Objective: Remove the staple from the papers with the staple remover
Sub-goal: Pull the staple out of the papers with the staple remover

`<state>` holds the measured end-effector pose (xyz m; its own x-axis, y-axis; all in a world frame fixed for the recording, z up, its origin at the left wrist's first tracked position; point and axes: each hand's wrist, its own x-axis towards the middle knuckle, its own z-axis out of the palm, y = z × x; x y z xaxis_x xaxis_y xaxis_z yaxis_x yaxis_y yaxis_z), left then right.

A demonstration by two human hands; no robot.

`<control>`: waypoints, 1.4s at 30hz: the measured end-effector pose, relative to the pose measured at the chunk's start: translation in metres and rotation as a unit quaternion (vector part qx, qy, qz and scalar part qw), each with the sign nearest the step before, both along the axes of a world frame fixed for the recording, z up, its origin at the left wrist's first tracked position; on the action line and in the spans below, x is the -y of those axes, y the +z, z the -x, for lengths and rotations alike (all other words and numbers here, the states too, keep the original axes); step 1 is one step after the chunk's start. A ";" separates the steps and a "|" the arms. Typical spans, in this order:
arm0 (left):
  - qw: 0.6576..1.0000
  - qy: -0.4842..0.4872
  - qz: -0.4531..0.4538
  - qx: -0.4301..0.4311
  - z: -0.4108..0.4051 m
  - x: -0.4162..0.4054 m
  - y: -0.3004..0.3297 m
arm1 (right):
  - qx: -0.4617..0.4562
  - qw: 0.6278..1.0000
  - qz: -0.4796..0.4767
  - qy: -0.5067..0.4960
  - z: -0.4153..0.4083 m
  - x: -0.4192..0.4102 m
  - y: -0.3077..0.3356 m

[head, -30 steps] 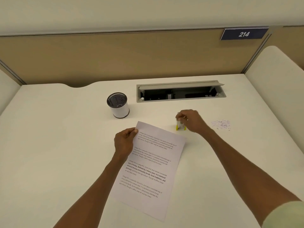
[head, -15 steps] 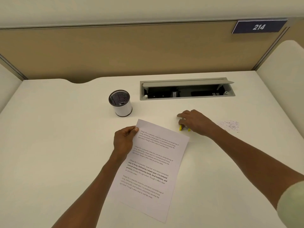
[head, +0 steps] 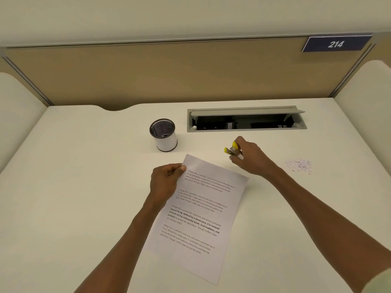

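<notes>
- The right hand [head: 251, 158] has lifted the yellow staple remover [head: 232, 150] off the desk, where it was resting a moment ago; fingers and thumb pinch it, its yellow tips pointing left toward the papers.
- The left hand [head: 166, 180] keeps its grip on the papers [head: 203, 210], thumb on top at the far-left corner. The staple itself is too small to see.
- Judged from this, the tool is in hand and the next step is bringing it to that held corner.
- The papers lie angled on a cream desk [head: 84, 187].
- A mesh pen cup [head: 163, 134] stands far left of the papers.
- An open cable tray [head: 246, 120] sits behind.
- Paper scraps [head: 299, 166] lie to the right.
- A tan partition carries a sign [head: 336, 43] reading 214.
</notes>
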<state>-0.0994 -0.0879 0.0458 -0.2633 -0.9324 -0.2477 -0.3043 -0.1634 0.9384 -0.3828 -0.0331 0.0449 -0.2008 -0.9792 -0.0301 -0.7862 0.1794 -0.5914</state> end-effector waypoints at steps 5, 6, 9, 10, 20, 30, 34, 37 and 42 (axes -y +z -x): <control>1.000 -0.024 0.010 0.017 0.002 -0.008 0.014 | 0.048 0.998 -0.020 0.030 -0.030 0.003 0.026; 0.999 -0.026 0.015 0.020 0.002 -0.009 0.015 | 0.056 0.997 -0.030 0.034 -0.036 0.004 0.033; 0.998 -0.029 0.037 0.037 0.003 -0.014 0.020 | 0.070 0.994 -0.056 0.068 -0.048 0.005 0.051; 0.998 -0.028 0.043 0.043 0.003 -0.015 0.021 | 0.075 0.991 -0.075 0.078 -0.051 0.005 0.058; 0.991 -0.033 0.112 0.060 0.005 -0.028 0.031 | -0.031 0.977 -0.129 0.166 -0.081 -0.006 0.080; 0.983 -0.037 0.172 0.050 0.007 -0.034 0.036 | -0.015 0.985 -0.043 0.167 -0.084 -0.012 0.081; 0.981 -0.031 0.186 0.050 0.008 -0.036 0.035 | 0.080 0.988 -0.011 0.134 -0.084 -0.014 0.080; 0.982 -0.027 0.181 0.047 0.008 -0.037 0.034 | 0.116 0.987 -0.006 0.112 -0.083 -0.015 0.078; 0.980 -0.027 0.190 0.044 0.007 -0.038 0.033 | 0.122 0.987 0.018 0.098 -0.087 -0.015 0.077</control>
